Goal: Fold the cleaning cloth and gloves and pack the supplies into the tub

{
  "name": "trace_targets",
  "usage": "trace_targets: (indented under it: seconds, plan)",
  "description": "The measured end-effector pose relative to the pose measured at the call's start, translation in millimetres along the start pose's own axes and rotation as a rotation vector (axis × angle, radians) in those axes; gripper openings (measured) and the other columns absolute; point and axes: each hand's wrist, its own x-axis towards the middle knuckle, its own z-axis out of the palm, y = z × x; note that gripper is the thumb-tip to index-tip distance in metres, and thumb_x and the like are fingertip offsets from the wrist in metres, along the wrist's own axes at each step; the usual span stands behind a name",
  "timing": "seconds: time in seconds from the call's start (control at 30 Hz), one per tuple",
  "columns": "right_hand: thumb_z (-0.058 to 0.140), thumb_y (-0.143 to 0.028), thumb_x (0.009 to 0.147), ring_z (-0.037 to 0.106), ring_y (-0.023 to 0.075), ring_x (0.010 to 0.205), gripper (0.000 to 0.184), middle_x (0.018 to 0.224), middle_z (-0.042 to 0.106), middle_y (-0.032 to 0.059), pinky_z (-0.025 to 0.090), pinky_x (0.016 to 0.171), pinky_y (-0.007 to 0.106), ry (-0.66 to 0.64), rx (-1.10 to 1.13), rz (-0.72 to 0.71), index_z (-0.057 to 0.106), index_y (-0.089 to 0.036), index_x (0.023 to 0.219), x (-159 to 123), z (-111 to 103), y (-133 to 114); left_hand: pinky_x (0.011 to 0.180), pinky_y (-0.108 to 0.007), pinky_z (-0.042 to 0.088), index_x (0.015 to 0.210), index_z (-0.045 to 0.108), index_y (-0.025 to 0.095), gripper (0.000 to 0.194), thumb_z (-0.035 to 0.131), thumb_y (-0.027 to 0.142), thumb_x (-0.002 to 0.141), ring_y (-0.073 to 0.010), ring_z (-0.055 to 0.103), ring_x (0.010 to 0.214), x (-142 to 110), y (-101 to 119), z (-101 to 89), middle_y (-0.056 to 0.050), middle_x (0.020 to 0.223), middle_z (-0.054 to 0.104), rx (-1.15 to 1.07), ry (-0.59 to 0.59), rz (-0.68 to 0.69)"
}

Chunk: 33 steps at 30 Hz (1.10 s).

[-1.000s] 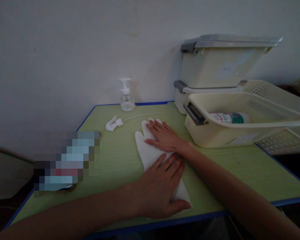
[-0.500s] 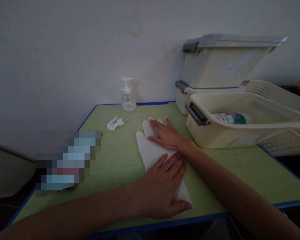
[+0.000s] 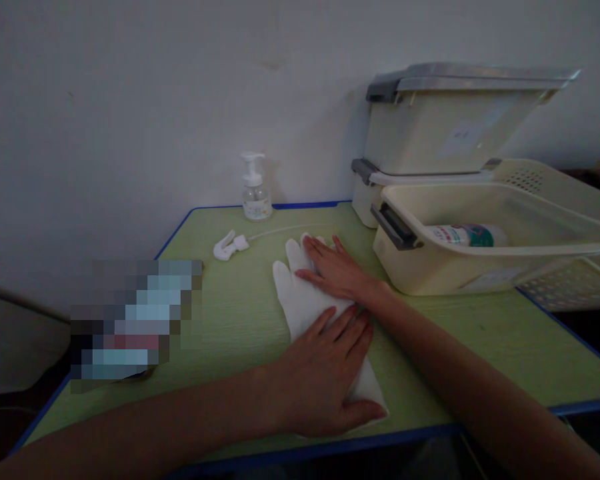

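A white glove (image 3: 297, 293) lies flat on the green tabletop (image 3: 220, 313), its fingers pointing away from me. My left hand (image 3: 325, 380) rests palm down across the cuff and lower palm, fingers outstretched and thumb near the cuff's edge. Over the glove's finger end lies my right hand (image 3: 335, 270), also flat with its fingers spread, covering part of the glove fingers. Neither hand grips anything. Beyond the glove, to the left, is a white spray trigger head (image 3: 230, 247) with a thin tube running right.
A clear pump bottle (image 3: 257, 197) stands by the wall. At the right, an open cream bin (image 3: 430, 273) holds a labelled bottle (image 3: 473, 235); lidded boxes (image 3: 430, 133) are stacked behind it, beside a perforated basket (image 3: 570, 193). A pixelated object (image 3: 150, 310) lies at the left edge.
Both hands stay pressed flat on the glove, with hardly any movement. The whole view has shifted very slightly.
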Motion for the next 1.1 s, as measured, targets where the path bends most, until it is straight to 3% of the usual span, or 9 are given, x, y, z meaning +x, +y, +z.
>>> trace_targets:
  seconds: [0.2, 0.43, 0.6, 0.7, 0.8, 0.93, 1.0, 1.1]
  plan:
    - [0.021, -0.058, 0.089, 0.023, 0.0285, 0.135, 0.075, 0.144, 0.026, 0.0208, 0.013, 0.109, 0.052, -0.009, 0.018, 0.028, 0.025, -0.003, 0.140, 0, 1, 0, 0.111, -0.046, 0.015, 0.139, 0.023, 0.003, 0.078, 0.027, 0.061, 0.086, -0.0293, 0.016, 0.137, 0, 0, 1.1, -0.020, 0.146, 0.024, 0.002, 0.004, -0.001]
    - [0.023, -0.056, 0.089, 0.015, 0.0277, 0.137, 0.073, 0.148, 0.015, 0.0158, 0.014, 0.107, 0.057, -0.077, 0.006, 0.046, 0.021, -0.006, 0.142, 0, 2, -1, 0.112, -0.044, 0.012, 0.138, 0.023, 0.002, 0.079, 0.028, 0.061, 0.086, -0.0289, 0.015, 0.137, 0, -1, 0.2, -0.020, 0.146, 0.024, -0.011, -0.005, 0.000]
    - [0.022, -0.057, 0.088, 0.015, 0.0281, 0.137, 0.073, 0.148, 0.015, 0.0155, 0.014, 0.107, 0.058, -0.069, 0.007, 0.045, 0.021, -0.007, 0.142, 1, 3, 1, 0.110, -0.048, 0.014, 0.140, 0.022, 0.009, 0.078, 0.036, 0.060, 0.083, -0.0316, 0.016, 0.137, -1, 0, -0.3, -0.021, 0.146, 0.024, -0.003, 0.020, 0.003]
    - [0.022, -0.057, 0.089, 0.015, 0.0277, 0.137, 0.073, 0.148, 0.014, 0.0149, 0.014, 0.107, 0.057, -0.069, 0.003, 0.044, 0.022, -0.007, 0.142, 1, 3, 2, 0.109, -0.049, 0.015, 0.138, 0.026, 0.010, 0.079, 0.043, 0.060, 0.079, -0.0337, 0.023, 0.134, -1, 3, -4.2, -0.023, 0.142, 0.031, 0.032, 0.111, 0.033]
    - [0.026, -0.055, 0.089, 0.015, 0.0284, 0.137, 0.072, 0.148, 0.015, 0.0150, 0.015, 0.107, 0.058, -0.076, -0.003, 0.047, 0.023, -0.007, 0.142, 2, 4, 2, 0.108, -0.044, 0.025, 0.129, 0.040, 0.009, 0.068, 0.045, 0.054, 0.079, -0.0311, 0.038, 0.126, 1, -1, -11.7, -0.021, 0.133, 0.043, 0.036, 0.300, 0.049]
    - [0.030, -0.044, 0.091, 0.017, 0.0284, 0.137, 0.062, 0.149, 0.015, 0.0146, 0.016, 0.106, 0.057, -0.081, -0.011, 0.043, 0.023, -0.010, 0.142, 1, 2, 1, 0.102, -0.041, 0.035, 0.123, 0.041, 0.001, 0.053, 0.034, 0.040, 0.088, -0.0276, 0.046, 0.119, 10, -28, -15.5, -0.022, 0.125, 0.050, 0.040, 0.554, -0.209]
    - [0.029, -0.042, 0.092, 0.017, 0.0284, 0.137, 0.059, 0.149, 0.015, 0.0146, 0.016, 0.106, 0.058, -0.071, 0.003, 0.027, 0.024, -0.011, 0.142, -1, 1, 0, 0.104, -0.045, 0.033, 0.130, 0.029, -0.004, 0.064, 0.033, 0.044, 0.088, -0.0307, 0.035, 0.128, 14, -46, -11.5, -0.027, 0.136, 0.038, 0.109, 0.567, -0.350]
    - [0.029, -0.043, 0.092, 0.020, 0.0293, 0.136, 0.059, 0.148, 0.018, 0.0151, 0.017, 0.105, 0.060, -0.048, 0.060, 0.013, 0.026, -0.011, 0.141, -3, 0, 0, 0.106, -0.046, 0.030, 0.134, 0.022, -0.006, 0.072, 0.031, 0.049, 0.088, -0.0313, 0.028, 0.133, 18, -67, -3.4, -0.028, 0.141, 0.029, 0.167, 0.442, -0.488]
